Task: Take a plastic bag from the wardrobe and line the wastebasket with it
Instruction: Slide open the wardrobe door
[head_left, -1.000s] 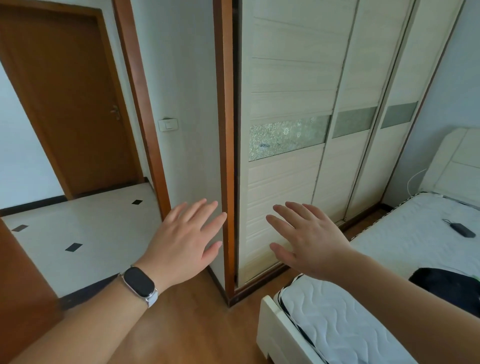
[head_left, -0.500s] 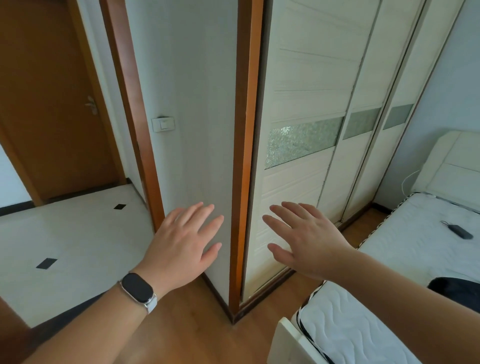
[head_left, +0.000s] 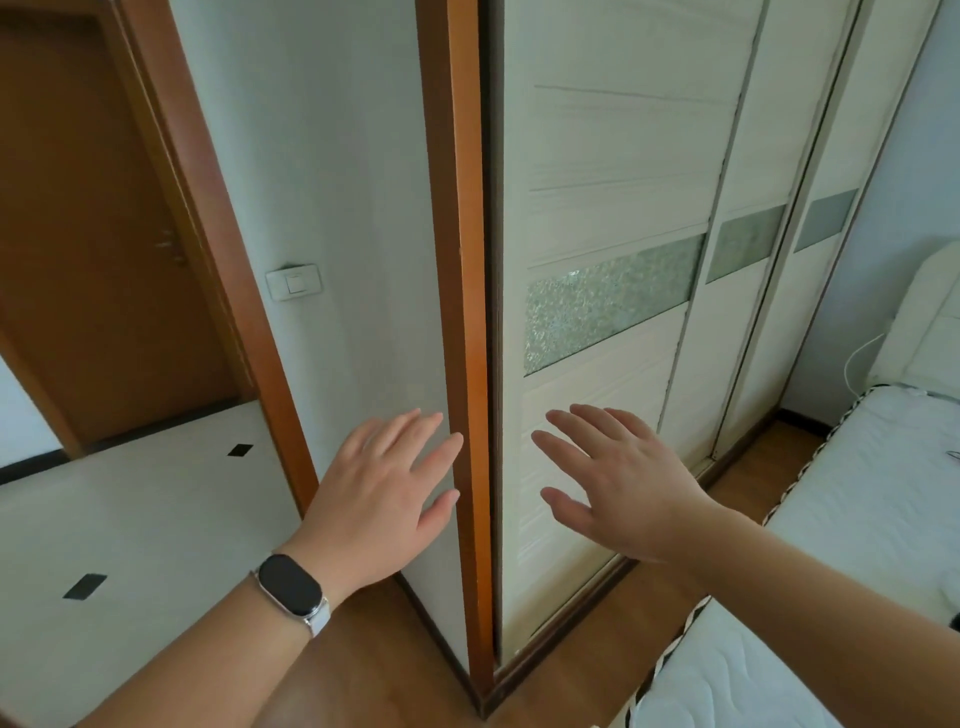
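The left hand and the right hand are both flat, fingers spread, holding nothing, near the closed wardrobe door. The plastic bag is not visible, probably behind it. The door looks a sliding one: better press a palm on the pale ribbed panel, under the rough glass strip, and push sideways evenly.
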